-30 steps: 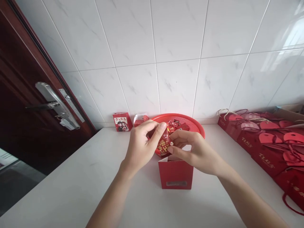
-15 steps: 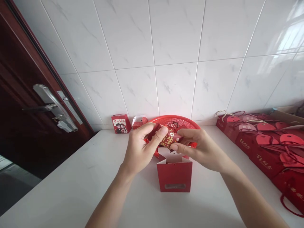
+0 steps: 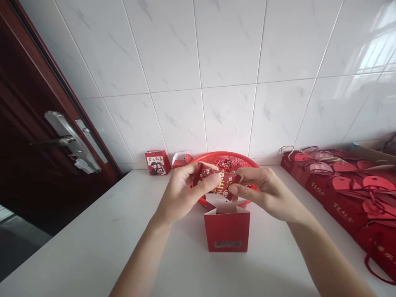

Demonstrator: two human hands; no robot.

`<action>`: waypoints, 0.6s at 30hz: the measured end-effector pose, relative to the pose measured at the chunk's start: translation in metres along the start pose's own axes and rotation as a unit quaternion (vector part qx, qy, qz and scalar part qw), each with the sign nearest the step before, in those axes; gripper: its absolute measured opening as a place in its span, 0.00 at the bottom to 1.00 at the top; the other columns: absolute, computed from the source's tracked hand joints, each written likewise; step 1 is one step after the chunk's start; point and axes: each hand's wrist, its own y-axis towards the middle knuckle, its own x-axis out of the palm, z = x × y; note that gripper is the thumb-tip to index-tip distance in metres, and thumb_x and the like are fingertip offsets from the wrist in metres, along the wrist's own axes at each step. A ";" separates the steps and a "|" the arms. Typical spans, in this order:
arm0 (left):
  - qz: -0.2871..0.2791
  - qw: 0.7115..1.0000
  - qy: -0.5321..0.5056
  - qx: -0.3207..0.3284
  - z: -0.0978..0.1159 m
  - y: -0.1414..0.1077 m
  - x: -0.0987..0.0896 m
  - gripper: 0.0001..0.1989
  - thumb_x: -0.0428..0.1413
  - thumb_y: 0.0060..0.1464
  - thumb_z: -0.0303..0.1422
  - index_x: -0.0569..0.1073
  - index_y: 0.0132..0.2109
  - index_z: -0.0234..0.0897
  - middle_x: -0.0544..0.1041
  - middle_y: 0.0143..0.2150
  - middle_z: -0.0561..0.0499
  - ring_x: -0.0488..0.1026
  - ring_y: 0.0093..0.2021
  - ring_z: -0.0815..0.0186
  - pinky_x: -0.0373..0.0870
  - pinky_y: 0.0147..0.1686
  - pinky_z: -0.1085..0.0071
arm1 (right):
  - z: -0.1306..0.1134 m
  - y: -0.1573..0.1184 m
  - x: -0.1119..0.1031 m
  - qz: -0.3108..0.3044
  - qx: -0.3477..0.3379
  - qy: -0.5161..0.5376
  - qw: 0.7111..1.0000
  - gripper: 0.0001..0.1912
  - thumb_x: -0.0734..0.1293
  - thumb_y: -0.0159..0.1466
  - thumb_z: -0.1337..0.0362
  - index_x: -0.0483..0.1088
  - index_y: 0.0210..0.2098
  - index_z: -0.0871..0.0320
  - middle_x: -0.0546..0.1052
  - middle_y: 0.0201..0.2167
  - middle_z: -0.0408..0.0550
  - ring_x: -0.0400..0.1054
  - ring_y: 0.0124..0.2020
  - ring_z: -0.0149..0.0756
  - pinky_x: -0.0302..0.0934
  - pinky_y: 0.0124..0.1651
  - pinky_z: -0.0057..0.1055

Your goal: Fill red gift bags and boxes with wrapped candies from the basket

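Both hands hold a dark red wrapped snack packet [image 3: 227, 181] with gold characters and small white flowers. My left hand [image 3: 185, 192] grips its left part, thumb across the front. My right hand [image 3: 266, 192] pinches its right end between thumb and fingers. Just below the packet stands a red gift box [image 3: 227, 229], upright on the white table, its top flaps open and a small window low on its front. Behind the hands sits a red plastic basket [image 3: 213, 156] with red-wrapped items in it, partly hidden by the hands and packet.
By the tiled wall stand a small red box with a printed couple [image 3: 157, 163] and another small red box [image 3: 182, 160]. Rows of red gift bags [image 3: 328, 181] with cord handles fill the right side. A dark wooden door [image 3: 37, 103] is at the left.
The packet has been turned between my hands, so more of its printed front shows. My hands remain above the box. The box and basket have stayed in place.
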 end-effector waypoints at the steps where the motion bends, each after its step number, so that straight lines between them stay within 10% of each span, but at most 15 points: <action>1: -0.005 1.000 0.003 -0.001 0.001 -0.001 0.001 0.12 0.64 0.56 0.44 0.80 0.36 0.39 0.76 0.31 0.50 0.72 0.32 0.65 0.72 0.32 0.69 | 0.000 0.000 -0.001 -0.002 0.001 0.000 1.000 0.16 0.69 0.68 0.53 0.75 0.32 0.60 0.77 0.28 0.47 0.72 0.30 0.34 0.67 0.33 0.30; 18: 0.032 0.998 -0.053 0.026 -0.001 0.002 0.009 0.14 0.64 0.56 0.38 0.75 0.25 0.38 0.73 0.26 0.53 0.69 0.30 0.67 0.73 0.34 0.68 | 0.000 0.001 -0.003 -0.005 0.015 0.035 0.999 0.14 0.72 0.65 0.54 0.73 0.32 0.59 0.77 0.28 0.46 0.72 0.30 0.33 0.68 0.35 0.29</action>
